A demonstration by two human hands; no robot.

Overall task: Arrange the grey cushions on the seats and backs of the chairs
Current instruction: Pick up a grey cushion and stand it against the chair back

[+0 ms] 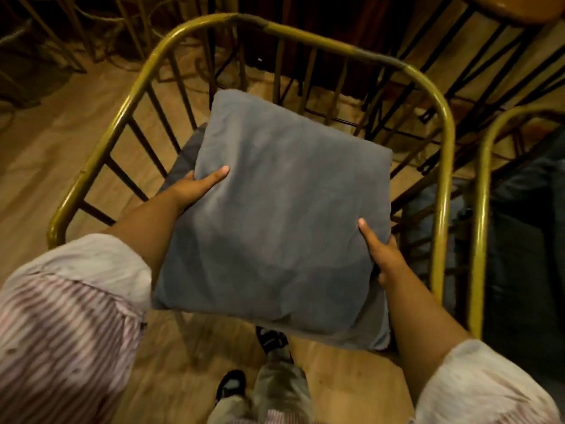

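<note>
A person holds a grey cushion (275,215) in both hands above a brass-coloured metal chair (440,166), at the centre of the frame. The left hand (195,188) grips the cushion's left edge, thumb lying on the top face and fingers tucked out of sight beneath. The right hand (380,255) clamps the right edge in the same way, thumb on top, fingers hidden under the fabric. The cushion is tilted, its far corner raised toward the curved back rail at the top of the frame, its near edge low over the front of the seat. A second, darker cushion (186,154) shows as a sliver under the left edge of the held one, lying in the chair; whether the two touch cannot be told. Striped sleeves (70,316) with pale cuffs fill the lower left and lower right corners. Between them, at bottom centre, light trousers and dark shoes (230,387) stand on a wooden floor (36,166). At the right edge, the rail of a neighbouring chair (483,209) curves just beside the first, with dark cushioning inside it.
</note>
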